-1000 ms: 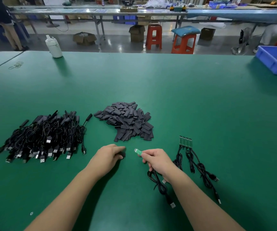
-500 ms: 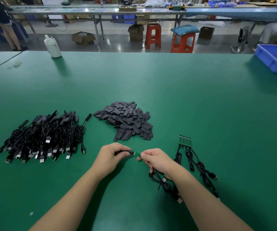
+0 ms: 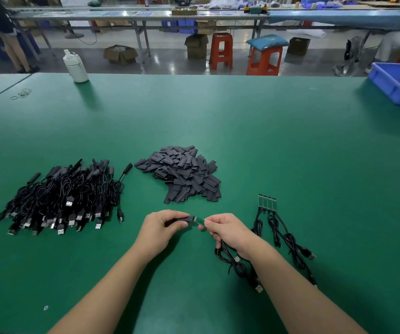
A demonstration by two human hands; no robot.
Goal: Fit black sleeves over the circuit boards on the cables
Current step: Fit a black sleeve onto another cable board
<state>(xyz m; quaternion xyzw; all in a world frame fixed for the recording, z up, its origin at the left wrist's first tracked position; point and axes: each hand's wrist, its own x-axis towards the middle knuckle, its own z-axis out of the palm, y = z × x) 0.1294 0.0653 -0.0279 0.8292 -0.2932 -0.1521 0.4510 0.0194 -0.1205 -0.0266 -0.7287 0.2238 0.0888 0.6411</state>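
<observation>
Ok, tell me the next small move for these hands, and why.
Probably slide the black sleeve in the left hand further right along the small green circuit board. The right hand pinches the board's cable end, and only the board's tip sits inside the sleeve, so most of the green is bare.

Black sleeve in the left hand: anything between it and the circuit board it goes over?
Nothing visible. The black sleeve in the left hand already meets the tip of the circuit board, which the right hand pinches by its cable end.
</observation>
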